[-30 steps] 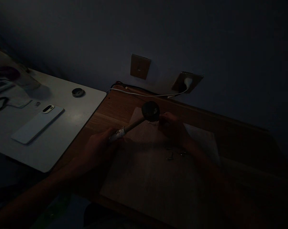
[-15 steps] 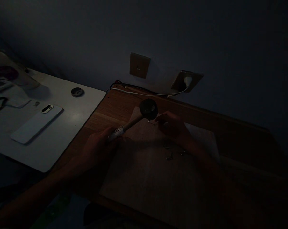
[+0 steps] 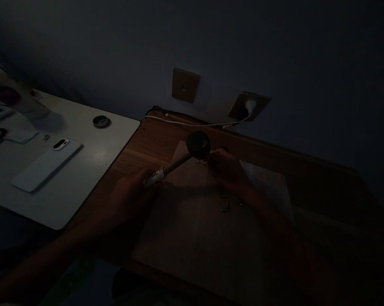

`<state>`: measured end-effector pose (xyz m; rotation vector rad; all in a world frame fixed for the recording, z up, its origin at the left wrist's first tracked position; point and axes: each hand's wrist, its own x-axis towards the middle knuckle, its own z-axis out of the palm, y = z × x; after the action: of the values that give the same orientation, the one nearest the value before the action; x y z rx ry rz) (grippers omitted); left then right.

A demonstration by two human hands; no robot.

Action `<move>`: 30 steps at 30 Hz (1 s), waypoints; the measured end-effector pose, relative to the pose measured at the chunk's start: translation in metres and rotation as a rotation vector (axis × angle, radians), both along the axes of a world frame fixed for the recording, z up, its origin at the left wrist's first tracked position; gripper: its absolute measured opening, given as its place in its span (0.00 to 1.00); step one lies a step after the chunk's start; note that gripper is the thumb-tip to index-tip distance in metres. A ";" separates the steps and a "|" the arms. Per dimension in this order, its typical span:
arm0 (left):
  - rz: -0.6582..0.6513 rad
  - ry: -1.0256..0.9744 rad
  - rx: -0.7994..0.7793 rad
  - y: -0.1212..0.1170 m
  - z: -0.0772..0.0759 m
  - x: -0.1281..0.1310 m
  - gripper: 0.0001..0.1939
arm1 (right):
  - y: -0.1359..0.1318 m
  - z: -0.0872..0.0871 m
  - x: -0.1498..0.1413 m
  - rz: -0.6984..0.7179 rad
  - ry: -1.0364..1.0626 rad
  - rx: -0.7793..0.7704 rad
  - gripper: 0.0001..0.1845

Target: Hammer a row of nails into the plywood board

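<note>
My left hand [image 3: 133, 193] is closed round the handle of a mallet [image 3: 198, 145], which has a dark rounded head and a white wrap on its grip. The head is tilted up over a pale board [image 3: 192, 238]. Close to the right of the mallet head, my right hand [image 3: 228, 170] has its fingers curled together; what they hold, if anything, is too dark to make out. A small screw-like metal piece [image 3: 201, 162] shows between the mallet head and those fingers. Several similar metal pieces [image 3: 225, 208] lie on the board below my right wrist.
To the left stands a white table [image 3: 93, 170] with a white phone [image 3: 47, 165] and a round dark lid [image 3: 101, 121]. A white cable [image 3: 185, 124] runs along the back of the wooden table [image 3: 136, 157] to a wall socket [image 3: 249, 106]. The room is very dim.
My right hand has drawn its fingers in more tightly beside the small metal piece. The left hand and mallet stay almost still, and the view has shifted slightly.
</note>
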<state>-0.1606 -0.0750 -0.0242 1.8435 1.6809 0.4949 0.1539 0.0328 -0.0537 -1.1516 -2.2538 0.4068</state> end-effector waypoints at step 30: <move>-0.070 0.043 -0.017 -0.004 0.017 0.015 0.16 | 0.006 -0.008 0.006 -0.055 0.030 0.060 0.17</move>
<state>-0.1454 -0.0792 -0.0069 1.9064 1.6374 0.4131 0.1602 0.0385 -0.0617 -1.1665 -2.1887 0.3303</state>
